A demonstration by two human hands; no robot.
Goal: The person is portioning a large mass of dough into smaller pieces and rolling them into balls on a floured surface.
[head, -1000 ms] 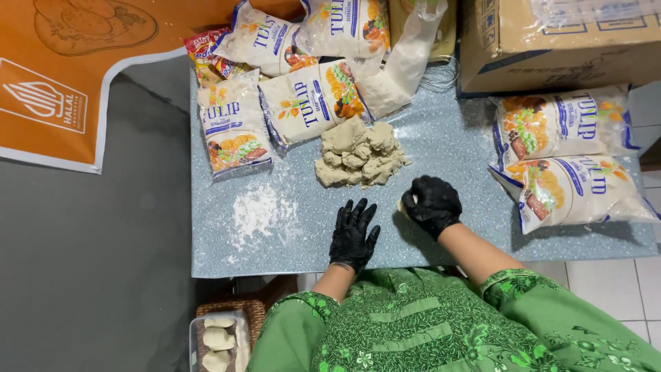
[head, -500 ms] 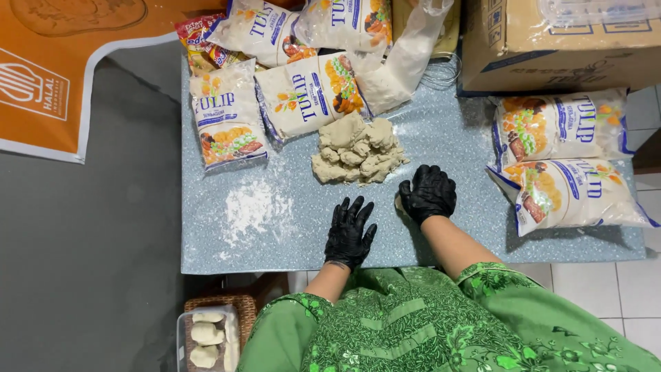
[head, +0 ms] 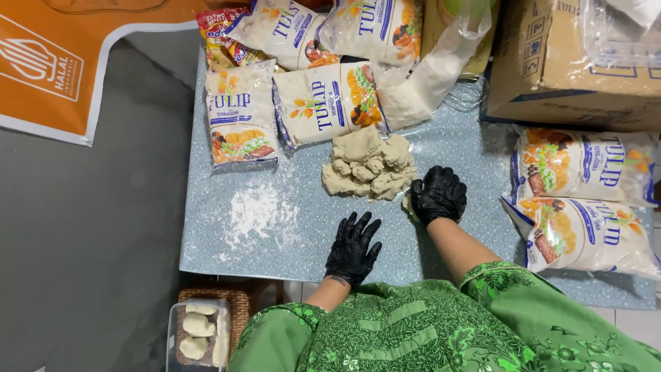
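On the speckled blue-grey table top (head: 289, 241), near its front edge, both hands wear black gloves. Left hand (head: 352, 246) lies flat, palm down, fingers spread apart and straight, pressing on bare table w/ nothing under it that shows. Right hand (head: 438, 194) is curled shut, knuckles up, clamped over a small pale dough piece (head: 408, 204) (only a sliver peeks out at the thumb side, so its shape can't be told). That piece sits on the table just right of the dough pile (head: 370, 165) and almost touching it.

Dough pile: beige, matte, lumpy, torn into rough chunks heaped together, approx. mid-table. Left of it, a thin white flour dusting (head: 258, 212), powdery and patchy.

Flour packets: soft plastic pillows, white w/ blue lettering and printed food pics. Counted: 4 at the back, i.e. one upright at left (head: 241, 114), one tilted beside it (head: 327, 102), two more behind (head: 282, 27) (head: 375, 24); 2 at the right, stacked one above the other (head: 585, 165) (head: 585, 234). So 6 in all. One red-yellow snack packet (head: 224, 31) is tucked at the back left corner. One clear plastic bag (head: 427, 83) holds white powder, slumped against the back.

Cardboard box (head: 551, 69), 1, brown, at the back right. Orange banner (head: 62, 55) lies on the grey floor at left. Below the table edge, 1 clear tub (head: 196, 331) holds pale shaped dough lumps (3 visible), resting on a woven basket (head: 237, 303). Green patterned sleeves (head: 441, 324) fill the bottom.
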